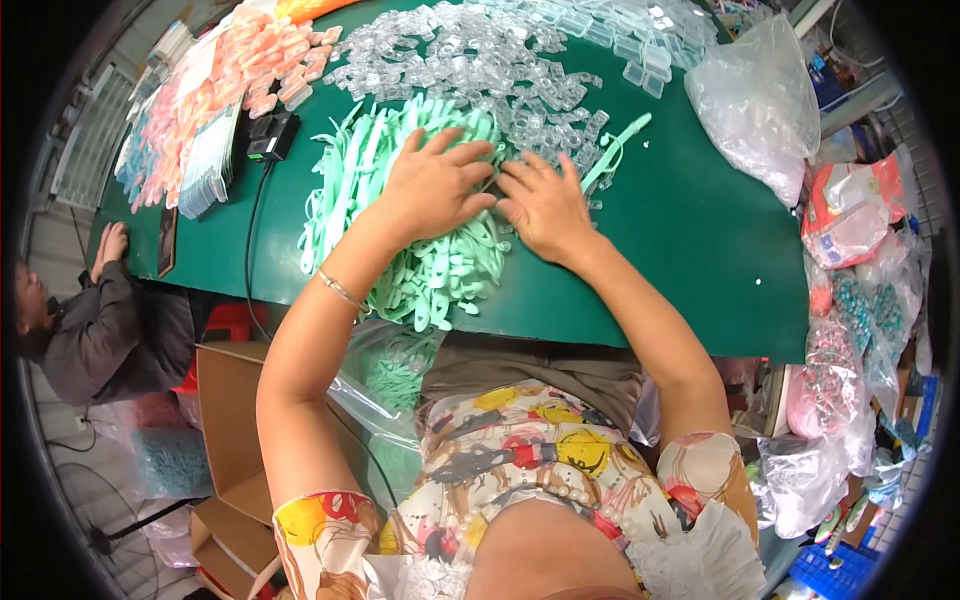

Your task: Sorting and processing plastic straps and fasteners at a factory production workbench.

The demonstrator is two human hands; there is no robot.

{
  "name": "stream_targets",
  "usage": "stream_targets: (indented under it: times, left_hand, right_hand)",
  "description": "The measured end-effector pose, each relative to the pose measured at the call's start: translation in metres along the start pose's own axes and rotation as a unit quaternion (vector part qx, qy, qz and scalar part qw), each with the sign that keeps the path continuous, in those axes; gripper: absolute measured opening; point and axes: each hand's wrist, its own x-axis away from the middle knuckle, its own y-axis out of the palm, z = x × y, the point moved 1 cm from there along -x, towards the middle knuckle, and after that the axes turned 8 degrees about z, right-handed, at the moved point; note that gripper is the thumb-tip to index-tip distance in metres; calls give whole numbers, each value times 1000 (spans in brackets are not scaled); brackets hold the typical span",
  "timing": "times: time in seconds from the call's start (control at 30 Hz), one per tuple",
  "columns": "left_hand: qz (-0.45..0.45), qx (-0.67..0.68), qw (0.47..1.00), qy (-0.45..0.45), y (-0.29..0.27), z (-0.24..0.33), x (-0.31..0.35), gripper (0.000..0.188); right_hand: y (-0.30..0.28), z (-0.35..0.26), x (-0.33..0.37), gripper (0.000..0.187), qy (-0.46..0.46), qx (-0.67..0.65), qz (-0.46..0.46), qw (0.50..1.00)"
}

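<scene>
A heap of mint-green plastic strap-like pieces (345, 195) lies on the green table (690, 225), some hanging over its front edge. My left hand (438, 188) rests palm down on the heap, fingers spread and holding nothing. Just right of it, my right hand (548, 208) is open too, at the heap's right edge and close to the clear pieces; what lies under its palm is hidden. One mint-green strap (618, 148) lies apart, beyond my right fingertips. Small clear plastic pieces (450, 60) are piled behind the heap.
Orange-pink plastic pieces (260, 50) and a stack of cards (210, 160) sit far left, near a black cabled device (273, 137). A plastic bag (755, 100) stands far right. Another person (100, 330) sits at left. A cardboard box (230, 430) is below the table edge.
</scene>
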Motion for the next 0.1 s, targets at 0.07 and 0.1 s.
stream_targets:
  times: [0.07, 0.1]
  left_hand:
    - [16, 8, 1000, -19, -1, -5, 5, 33]
    - [12, 8, 1000, -25, -1, -7, 6, 33]
  right_hand:
    - [-2, 9, 5, 38, 19, 22, -5, 1000]
    - [-3, 13, 7, 40, 28, 43, -10, 999]
